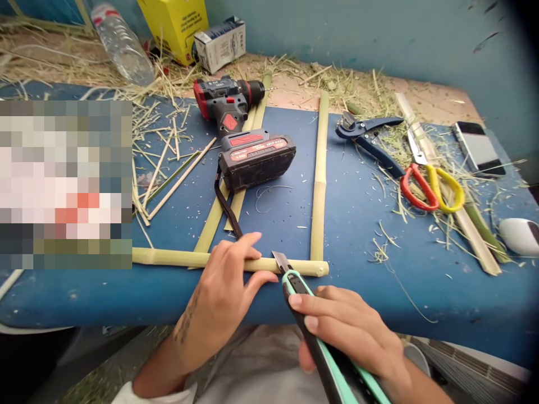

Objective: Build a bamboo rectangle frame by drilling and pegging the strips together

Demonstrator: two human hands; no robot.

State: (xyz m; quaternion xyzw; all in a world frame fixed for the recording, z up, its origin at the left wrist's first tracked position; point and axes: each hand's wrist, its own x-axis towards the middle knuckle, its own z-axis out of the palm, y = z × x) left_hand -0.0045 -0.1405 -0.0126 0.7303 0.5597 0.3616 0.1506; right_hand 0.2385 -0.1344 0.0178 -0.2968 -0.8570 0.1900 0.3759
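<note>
Right hand point(357, 331) clamps a knife point(297, 285), its blade point(281, 261) over the bamboo stick point(179, 258) that the left hand point(221, 286) grips just leftward, near on a blue table point(357, 230) facing a blue wall point(357, 39).

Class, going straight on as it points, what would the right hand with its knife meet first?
Knife leading, the right hand would likely meet the crosswise bamboo strip first; the blade overlaps it, though depth leaves contact unclear.
</note>
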